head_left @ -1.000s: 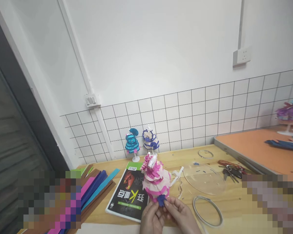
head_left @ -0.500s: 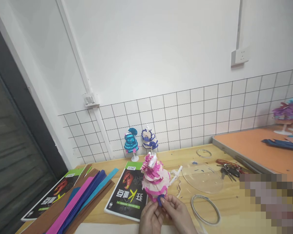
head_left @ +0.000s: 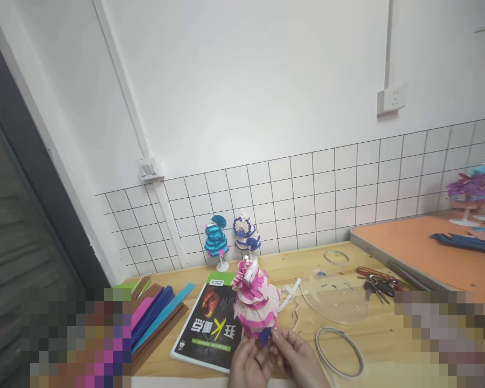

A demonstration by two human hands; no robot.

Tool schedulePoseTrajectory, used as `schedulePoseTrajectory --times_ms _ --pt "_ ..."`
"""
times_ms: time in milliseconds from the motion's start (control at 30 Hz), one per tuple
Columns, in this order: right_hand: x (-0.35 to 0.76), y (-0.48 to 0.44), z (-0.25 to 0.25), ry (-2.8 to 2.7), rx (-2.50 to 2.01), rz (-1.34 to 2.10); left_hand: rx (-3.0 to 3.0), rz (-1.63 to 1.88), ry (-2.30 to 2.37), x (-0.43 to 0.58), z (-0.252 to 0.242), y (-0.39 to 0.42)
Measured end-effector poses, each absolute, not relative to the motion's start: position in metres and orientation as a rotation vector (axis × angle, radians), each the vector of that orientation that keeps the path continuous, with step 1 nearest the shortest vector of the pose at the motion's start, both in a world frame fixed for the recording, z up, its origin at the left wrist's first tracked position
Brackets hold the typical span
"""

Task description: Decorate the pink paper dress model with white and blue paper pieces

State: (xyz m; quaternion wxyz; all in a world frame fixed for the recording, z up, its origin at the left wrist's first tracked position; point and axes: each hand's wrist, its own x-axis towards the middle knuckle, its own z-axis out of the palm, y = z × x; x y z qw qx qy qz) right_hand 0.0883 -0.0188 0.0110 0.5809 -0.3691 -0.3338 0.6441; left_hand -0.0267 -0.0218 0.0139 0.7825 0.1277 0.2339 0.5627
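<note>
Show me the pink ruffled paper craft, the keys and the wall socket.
Pink ruffled paper craft (head_left: 257, 306): head view, middle ruffle.
Keys (head_left: 381, 285): head view, dark fob.
Wall socket (head_left: 395, 99): head view, front plate.

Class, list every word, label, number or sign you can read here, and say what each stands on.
"狂K重点", running right to left: on the dark book cover.
Grey letters on that cover: too faint to quote surely.
White label and green strip, both on the cover: print too small to read.
I can read nothing else.
</note>
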Motion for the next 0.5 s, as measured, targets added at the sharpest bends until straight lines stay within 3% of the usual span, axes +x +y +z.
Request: schedulePoseTrajectory --times_ms 500 --pt "0.088 -0.016 -0.003 -0.746 -0.884 1.511 0.151 1.179 0.366 -0.033 0.016 -0.015"
